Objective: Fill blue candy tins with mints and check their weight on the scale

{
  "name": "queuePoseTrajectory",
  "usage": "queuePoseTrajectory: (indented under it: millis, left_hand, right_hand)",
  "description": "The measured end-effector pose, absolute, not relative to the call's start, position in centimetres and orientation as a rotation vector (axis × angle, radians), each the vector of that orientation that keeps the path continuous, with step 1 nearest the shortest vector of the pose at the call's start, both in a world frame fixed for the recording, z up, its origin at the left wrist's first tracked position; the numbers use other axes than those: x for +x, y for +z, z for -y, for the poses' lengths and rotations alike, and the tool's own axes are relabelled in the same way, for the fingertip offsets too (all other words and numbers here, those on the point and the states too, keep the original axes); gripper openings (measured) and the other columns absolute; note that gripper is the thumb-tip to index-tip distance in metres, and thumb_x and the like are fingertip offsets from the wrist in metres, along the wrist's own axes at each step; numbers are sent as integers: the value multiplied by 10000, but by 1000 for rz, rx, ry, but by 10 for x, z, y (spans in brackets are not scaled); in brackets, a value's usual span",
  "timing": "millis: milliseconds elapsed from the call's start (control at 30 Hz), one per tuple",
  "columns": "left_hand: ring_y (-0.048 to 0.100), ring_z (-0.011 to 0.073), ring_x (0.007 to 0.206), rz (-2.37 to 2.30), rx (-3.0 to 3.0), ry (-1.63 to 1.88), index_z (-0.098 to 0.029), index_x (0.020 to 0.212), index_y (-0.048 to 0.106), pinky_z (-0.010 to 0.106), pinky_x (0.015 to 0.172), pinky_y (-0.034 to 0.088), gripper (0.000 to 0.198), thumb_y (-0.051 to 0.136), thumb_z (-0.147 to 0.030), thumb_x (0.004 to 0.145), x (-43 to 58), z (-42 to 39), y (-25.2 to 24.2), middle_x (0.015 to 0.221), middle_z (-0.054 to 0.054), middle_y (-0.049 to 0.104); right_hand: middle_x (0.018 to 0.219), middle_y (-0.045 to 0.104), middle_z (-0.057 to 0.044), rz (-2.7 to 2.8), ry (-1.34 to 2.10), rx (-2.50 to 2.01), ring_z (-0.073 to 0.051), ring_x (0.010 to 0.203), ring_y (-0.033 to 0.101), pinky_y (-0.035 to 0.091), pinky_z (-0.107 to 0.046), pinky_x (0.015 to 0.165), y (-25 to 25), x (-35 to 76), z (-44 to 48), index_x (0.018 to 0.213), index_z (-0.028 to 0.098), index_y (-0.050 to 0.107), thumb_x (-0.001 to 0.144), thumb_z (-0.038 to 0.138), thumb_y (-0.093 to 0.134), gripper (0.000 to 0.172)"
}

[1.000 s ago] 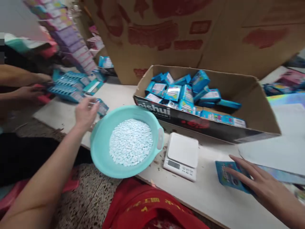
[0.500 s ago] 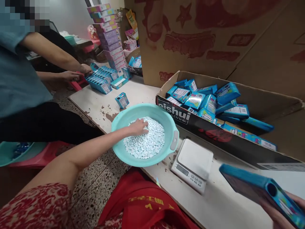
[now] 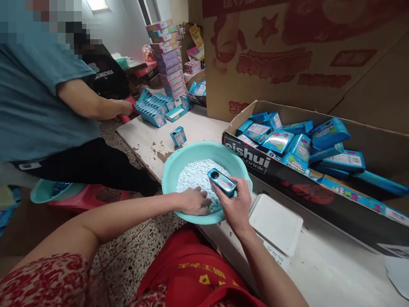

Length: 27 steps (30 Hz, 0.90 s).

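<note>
Table (image 3: 204, 125): one scale (image 3: 276, 224), part hidden by the right forearm (image 3: 262, 256); one carton (image 3: 277, 175) with a heap of blue packs (image 3: 277, 140), overlapping, can't count. One lone box (image 3: 178, 136) just beyond the basin (image 3: 170, 177); co-worker (image 3: 47, 102) near grouped packs (image 3: 151, 114) and one tall stack (image 3: 169, 64). One basin, pale pellets (image 3: 191, 175), too many to count. Right hand (image 3: 236, 200): fingers closed round one holed box (image 3: 223, 183), tilted over basin. Left hand (image 3: 194, 201): fingers curled, down in pellets; can't tell if any gripped.
</note>
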<state>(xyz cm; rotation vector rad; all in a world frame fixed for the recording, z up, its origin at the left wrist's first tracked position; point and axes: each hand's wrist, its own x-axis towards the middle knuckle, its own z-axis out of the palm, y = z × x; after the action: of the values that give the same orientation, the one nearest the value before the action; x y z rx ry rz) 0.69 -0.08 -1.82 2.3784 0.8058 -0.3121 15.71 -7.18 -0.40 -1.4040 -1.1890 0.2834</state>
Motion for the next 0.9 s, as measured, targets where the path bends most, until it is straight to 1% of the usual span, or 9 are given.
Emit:
queuePoseTrajectory:
  millis: [133, 200, 267, 400, 533, 600, 700, 800, 900]
  left_hand:
    - [582, 246, 786, -759, 2475, -719, -205, 1076, 641, 344, 734, 429, 352, 516, -412, 820, -15, -2, -1, 974, 102, 601]
    - [593, 252, 775, -775, 2490, -763, -205, 1049, 653, 334, 672, 424, 325, 495, -369, 818, -16, -2, 1, 966, 106, 617]
    - [596, 256, 760, -805, 2457, -706, -212, 940, 678, 319, 627, 410, 249, 519, -325, 786, -14, -3, -1, 856, 87, 633]
    - [576, 230, 697, -956, 2226, -431, -200, 697, 655, 291, 617, 399, 72, 647, -255, 651, -14, -10, -5, 585, 15, 546]
    - [551, 155, 628, -1096, 2041, -148, -182, 793, 632, 248, 572, 415, 214, 565, -384, 769, -20, -19, 2, 638, -5, 558]
    - [481, 109, 491, -1168, 1701, 231, -171, 812, 596, 220, 449, 362, 273, 542, -438, 782, -20, -21, 9, 605, -20, 521]
    - [401, 65, 382, -1068, 1022, 872, -172, 764, 552, 191, 342, 244, 314, 682, -440, 666, -11, -20, 15, 572, -41, 500]
    - [550, 97, 486, -913, 665, 1167, -159, 752, 555, 185, 398, 385, 350, 729, -429, 613, 4, -19, 17, 682, 6, 607]
    - [626, 148, 559, -860, 571, 1237, -149, 793, 583, 249, 510, 513, 354, 731, -417, 615, 14, -19, 19, 726, 28, 652]
  right_hand:
    - [868, 563, -41, 1251, 175, -1517, -211, 834, 536, 445, -332, 741, -13, 160, 69, 919, 194, 543, 830, 427, 643, 269]
    - [882, 565, -49, 1275, 198, -1562, -222, 846, 537, 442, -338, 741, -14, 161, 69, 931, 193, 535, 835, 461, 622, 297]
    - [887, 565, -49, 1292, 227, -1595, -226, 848, 541, 439, -339, 736, -14, 160, 68, 936, 195, 532, 838, 495, 601, 323]
    - [892, 574, -48, 1297, 285, -1611, -228, 842, 549, 433, -334, 721, -13, 159, 67, 923, 197, 540, 828, 566, 570, 383]
    - [895, 591, -61, 1327, 349, -1627, -243, 839, 563, 422, -335, 697, -14, 161, 64, 910, 199, 557, 813, 644, 536, 456]
    - [913, 599, -69, 1407, 370, -1633, -250, 853, 569, 411, -333, 685, -14, 160, 63, 929, 199, 562, 831, 645, 504, 460]
    - [932, 604, -65, 1576, 358, -1648, -256, 880, 568, 391, -328, 676, -14, 156, 62, 957, 201, 564, 851, 572, 520, 389]
    - [919, 604, -53, 1710, 340, -1671, -252, 869, 569, 381, -319, 667, -11, 146, 61, 949, 197, 565, 818, 473, 613, 309]
    - [913, 606, -47, 1815, 339, -1671, -249, 867, 573, 379, -311, 659, -6, 134, 59, 917, 193, 563, 784, 395, 679, 269]
